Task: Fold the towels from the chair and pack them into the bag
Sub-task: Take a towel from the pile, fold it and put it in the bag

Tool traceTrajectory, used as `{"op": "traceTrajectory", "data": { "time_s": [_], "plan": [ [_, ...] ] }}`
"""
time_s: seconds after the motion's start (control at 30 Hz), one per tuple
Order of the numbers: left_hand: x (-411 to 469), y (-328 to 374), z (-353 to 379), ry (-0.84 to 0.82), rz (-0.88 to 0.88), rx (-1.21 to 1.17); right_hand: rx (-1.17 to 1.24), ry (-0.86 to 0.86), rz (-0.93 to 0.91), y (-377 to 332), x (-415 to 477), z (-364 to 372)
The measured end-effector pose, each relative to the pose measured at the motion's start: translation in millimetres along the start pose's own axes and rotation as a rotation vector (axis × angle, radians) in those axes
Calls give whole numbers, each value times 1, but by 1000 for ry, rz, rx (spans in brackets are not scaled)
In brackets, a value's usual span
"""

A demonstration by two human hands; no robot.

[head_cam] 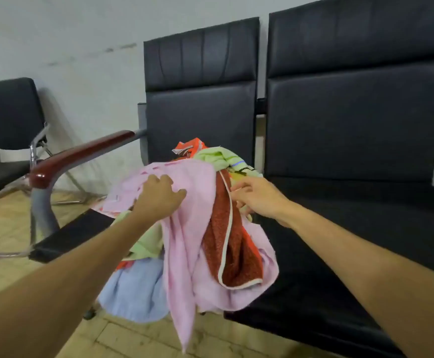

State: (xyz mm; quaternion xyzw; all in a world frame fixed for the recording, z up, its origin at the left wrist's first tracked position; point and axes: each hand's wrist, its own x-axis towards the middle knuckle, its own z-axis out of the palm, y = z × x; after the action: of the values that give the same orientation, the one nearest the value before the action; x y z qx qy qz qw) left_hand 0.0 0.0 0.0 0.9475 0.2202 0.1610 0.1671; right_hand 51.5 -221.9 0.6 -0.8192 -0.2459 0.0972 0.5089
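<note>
At the far left a small black padded chair on a chrome frame [9, 120] stands against the white wall [68, 34], on a beige tiled floor [4, 228]. Next comes a glossy red-brown wooden armrest [81, 156] on a grey metal tube, which belongs to the black leatherette chair [200, 112] with stitched back panels.

A loose heap of towels fills this chair's seat and spills over its front edge. A soft pale blue towel [133, 290] hangs lowest on the left, and a light green towel [218, 156] with a striped border sits at the back beside a crumpled orange cloth [192, 146]. A fuzzy pink terry towel [192, 228] drapes over the top and hangs down in a long point. It partly wraps a coarse dark red towel with white piping [226, 241].

The left hand [159, 197] grips the pink terry towel at the top of the heap, fingers curled into its pile. The right hand [257, 200] reaches the white piping with loosely bent fingers; whether it pinches the edge cannot be told.

A second black leatherette seat [353, 125] adjoins on the right.
</note>
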Motion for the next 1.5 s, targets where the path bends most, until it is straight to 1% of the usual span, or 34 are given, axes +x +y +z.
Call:
{"op": "traceTrajectory", "data": {
  "time_s": [0.07,0.17,0.2,0.3,0.37,0.43,0.5,0.57,0.63,0.73,0.83,0.9,0.97,1.0,1.13,1.2,1.27,1.3,1.33,1.43,1.5],
  "plan": [
    [-12,-13,1,-62,-79,2,62,-29,54,-3,-1,19],
    [-29,-25,8,-76,-127,-145,149,-63,134,0,1,49],
    [-32,-27,9,-61,-153,-215,175,-46,152,0,3,56],
    [-30,-36,11,-10,-273,-531,246,62,195,5,10,75],
    [-32,-37,6,-65,-368,-823,272,134,188,5,12,83],
    [-34,-31,-5,-155,-461,-1037,271,176,161,3,14,90],
    [-37,-25,-14,-197,-487,-1154,296,192,148,0,13,95],
    [-37,-15,-18,-178,-444,-1224,425,230,150,-5,9,88],
    [-38,1,-21,-156,-383,-1218,557,299,139,-9,5,71],
    [-41,34,-21,-191,-260,-1115,669,392,123,-12,-8,35],
    [-44,70,-14,-263,-189,-1116,656,464,129,-9,-28,-4],
    [-51,103,-4,-325,-164,-1090,660,548,158,-3,-43,-33],
    [-71,140,3,-307,-110,-1082,723,624,203,4,-60,-61],
    [-83,158,7,-320,-51,-1102,721,652,214,8,-70,-75],
    [-116,212,37,-492,93,-1121,645,710,136,39,-107,-125],
    [-128,229,48,-582,147,-1094,577,749,157,56,-127,-147],
    [-139,236,58,-693,192,-1029,478,799,239,70,-145,-163],
    [-144,236,64,-744,205,-993,392,804,271,77,-153,-168],
    [-148,234,70,-780,220,-953,275,775,298,84,-161,-172],
    [-162,220,85,-830,271,-831,-80,551,347,103,-183,-169],
    [-170,207,96,-877,243,-832,-278,448,384,117,-192,-161]
  ]
}}
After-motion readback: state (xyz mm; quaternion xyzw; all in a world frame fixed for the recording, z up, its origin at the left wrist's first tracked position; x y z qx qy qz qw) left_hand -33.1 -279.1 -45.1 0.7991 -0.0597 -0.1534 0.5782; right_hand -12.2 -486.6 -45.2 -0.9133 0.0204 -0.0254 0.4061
